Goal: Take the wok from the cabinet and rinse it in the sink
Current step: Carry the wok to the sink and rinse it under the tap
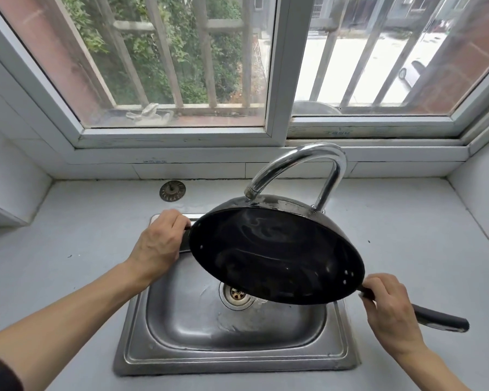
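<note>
The black wok (277,255) is held tilted over the steel sink (141,345), its inside facing me and wet, with water swirled on it. Its far rim sits just under the spout of the chrome faucet (308,162). My left hand (160,244) grips the small helper handle on the wok's left rim. My right hand (390,309) is closed around the long black handle (441,320) at the lower right. Water runs off the wok's low edge into the basin beside the drain (237,294).
A loose sink strainer (172,190) lies on the grey counter behind the sink. A window with bars (181,66) rises close behind the faucet. Grey countertop (68,249) extends left and right of the sink.
</note>
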